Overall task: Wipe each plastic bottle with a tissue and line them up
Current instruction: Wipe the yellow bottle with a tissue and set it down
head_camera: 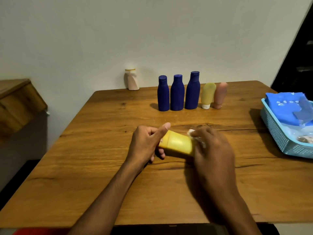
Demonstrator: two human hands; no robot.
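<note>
my left hand [145,143] grips the cap end of the yellow bottle [177,144], which lies crosswise between my hands, just above the table [101,167]. my right hand [213,146] presses a crumpled tissue [192,132] against its other end, fingers curled over it.

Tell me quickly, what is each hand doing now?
Left hand: closed, holding the yellow bottle by one end.
Right hand: closed, holding a white tissue against the bottle.
</note>
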